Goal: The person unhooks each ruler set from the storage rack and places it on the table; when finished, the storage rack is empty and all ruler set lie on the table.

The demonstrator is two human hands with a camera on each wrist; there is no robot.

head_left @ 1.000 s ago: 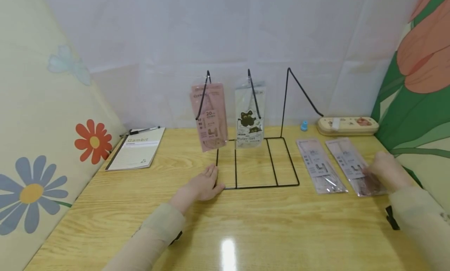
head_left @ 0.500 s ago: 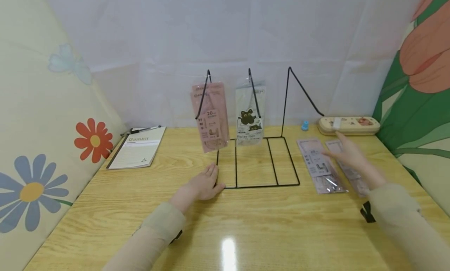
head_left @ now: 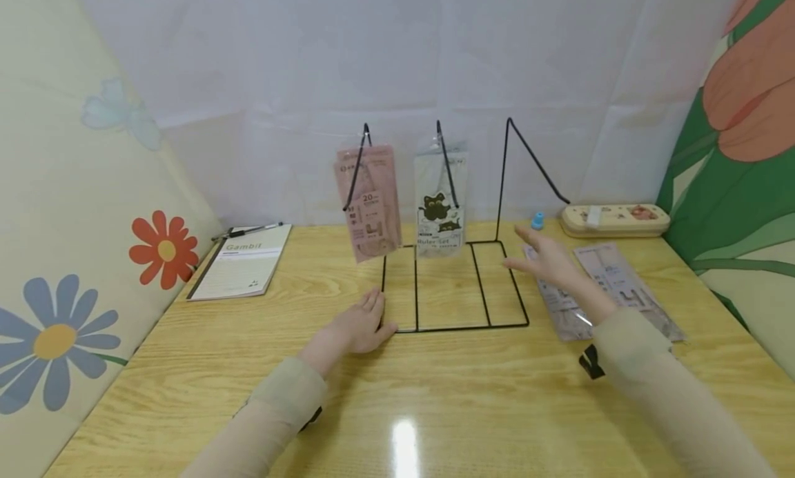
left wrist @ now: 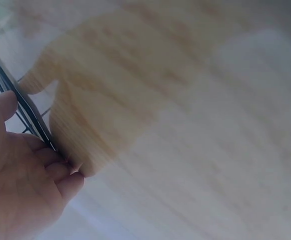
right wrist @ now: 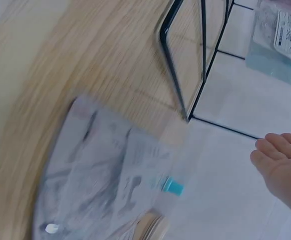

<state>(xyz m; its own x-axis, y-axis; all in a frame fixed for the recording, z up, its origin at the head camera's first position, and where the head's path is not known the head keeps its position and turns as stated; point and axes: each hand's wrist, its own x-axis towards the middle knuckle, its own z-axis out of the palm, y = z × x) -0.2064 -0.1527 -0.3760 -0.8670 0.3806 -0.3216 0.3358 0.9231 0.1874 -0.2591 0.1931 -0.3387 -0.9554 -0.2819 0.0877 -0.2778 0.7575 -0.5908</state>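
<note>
A black wire rack [head_left: 417,292] stands mid-table with three upright hooks. Pink ruler packets [head_left: 377,223] hang from its left hook, and white-green ruler-set packets [head_left: 428,178] with a cat print hang from the middle one; the right hook is bare. My left hand [head_left: 360,326] rests at the rack's left base wire, fingers extended, fingertips right at the wire in the left wrist view. My right hand [head_left: 549,261] holds nothing, its fingers spread over a mauve ruler packet [head_left: 568,319], partly hiding it. A second mauve packet [head_left: 630,292] lies to its right.
At the back right are a cream pencil case [head_left: 615,221] and a small blue object [head_left: 537,221]. A Gambit notepad [head_left: 242,264] with a black pen [head_left: 248,231] on it lies at the left. A white cloth [head_left: 298,85] hangs behind the table.
My right hand has moved left, from the far-right mauve packet across to the other one, its fingers spreading. The left hand has stayed at the rack.
</note>
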